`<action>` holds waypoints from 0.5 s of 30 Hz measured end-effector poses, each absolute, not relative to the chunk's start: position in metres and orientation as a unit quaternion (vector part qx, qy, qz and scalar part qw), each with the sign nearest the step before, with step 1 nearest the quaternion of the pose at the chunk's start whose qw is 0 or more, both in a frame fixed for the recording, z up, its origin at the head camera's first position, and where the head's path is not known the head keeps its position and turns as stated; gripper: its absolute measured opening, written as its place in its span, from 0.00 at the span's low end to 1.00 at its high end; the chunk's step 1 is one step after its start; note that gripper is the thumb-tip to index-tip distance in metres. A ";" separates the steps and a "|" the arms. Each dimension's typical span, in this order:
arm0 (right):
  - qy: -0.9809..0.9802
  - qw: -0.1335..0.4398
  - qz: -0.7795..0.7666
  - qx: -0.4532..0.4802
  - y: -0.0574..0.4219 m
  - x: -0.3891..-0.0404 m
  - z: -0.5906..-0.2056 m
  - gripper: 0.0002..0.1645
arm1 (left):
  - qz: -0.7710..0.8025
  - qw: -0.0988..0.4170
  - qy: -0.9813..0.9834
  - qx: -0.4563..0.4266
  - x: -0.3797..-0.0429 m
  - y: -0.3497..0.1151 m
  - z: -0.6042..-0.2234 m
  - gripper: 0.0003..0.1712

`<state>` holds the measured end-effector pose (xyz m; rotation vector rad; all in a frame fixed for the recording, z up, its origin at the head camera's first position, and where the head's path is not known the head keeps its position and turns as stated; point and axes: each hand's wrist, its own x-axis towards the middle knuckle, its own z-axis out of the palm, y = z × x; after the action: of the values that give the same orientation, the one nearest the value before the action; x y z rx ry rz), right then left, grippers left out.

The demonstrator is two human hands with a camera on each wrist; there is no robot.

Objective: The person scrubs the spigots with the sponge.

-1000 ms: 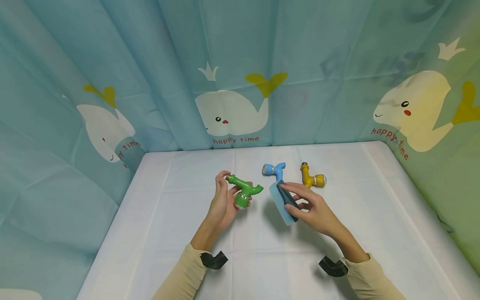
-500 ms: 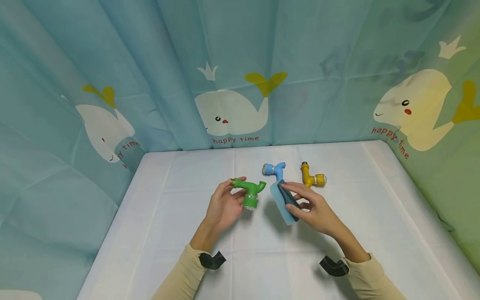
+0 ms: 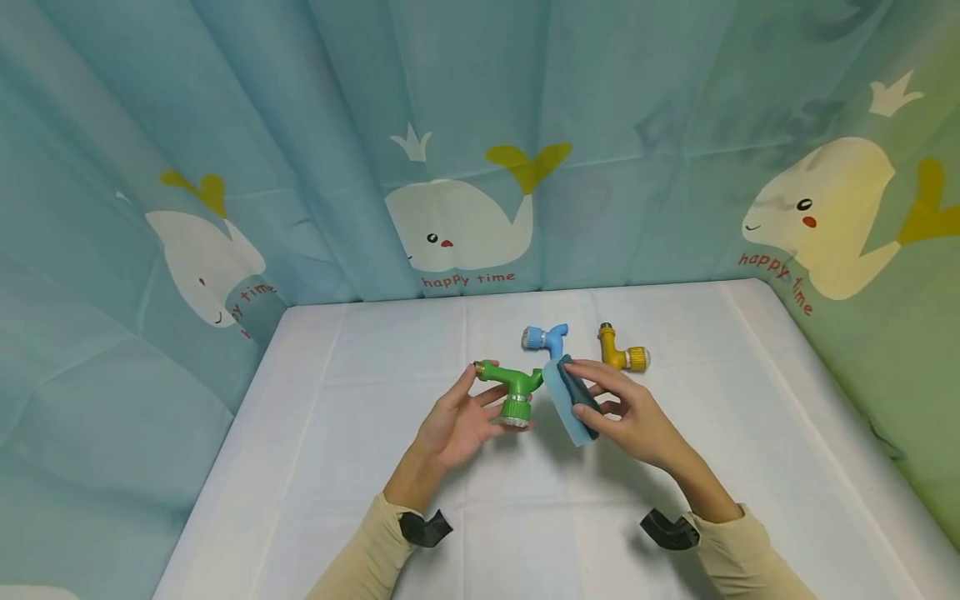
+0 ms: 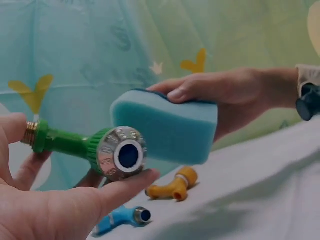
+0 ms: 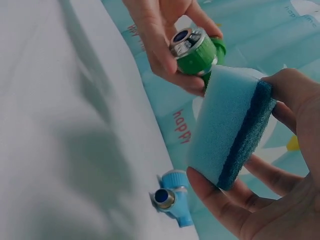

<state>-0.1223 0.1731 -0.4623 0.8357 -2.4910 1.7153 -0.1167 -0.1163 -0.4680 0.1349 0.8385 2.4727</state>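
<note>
My left hand (image 3: 459, 425) holds a green faucet (image 3: 512, 382) up off the table, thumb at its brass threaded end and fingers under its ribbed knob. In the left wrist view the knob's silver end with a dark blue centre faces the camera. My right hand (image 3: 633, 417) grips a sponge (image 3: 567, 404), light blue foam with a dark blue scouring layer, between thumb and fingers. The faucet's spout is right at the foam's edge in the head view. Behind the sponge a blue faucet (image 3: 553, 340) lies on the table, partly hidden.
A yellow faucet (image 3: 618, 352) lies on the white-covered table (image 3: 360, 400), right of the blue one. Around the table's back and sides hangs a blue-green curtain (image 3: 465, 100) with whale prints. Each wrist wears a black camera mount (image 3: 425, 528).
My left hand has moved right and turned the green faucet so its knob points down, bringing the spout up to the sponge. The right hand stays nearly still with the sponge.
</note>
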 end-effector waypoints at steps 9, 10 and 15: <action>-0.800 0.032 0.529 0.281 0.169 -0.125 -0.455 0.33 | 0.904 0.256 0.338 0.058 -0.117 -0.113 -0.465 0.16; -0.800 0.034 0.528 0.282 0.168 -0.125 -0.453 0.33 | 0.903 0.251 0.342 0.061 -0.117 -0.113 -0.465 0.15; -0.799 0.054 0.516 0.305 0.160 -0.128 -0.442 0.33 | 0.891 0.212 0.392 0.088 -0.115 -0.112 -0.464 0.21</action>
<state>-0.1276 0.1601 -0.4422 0.9250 -2.4261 1.5672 -0.1153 -0.1119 -0.4637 0.2452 1.0882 2.4755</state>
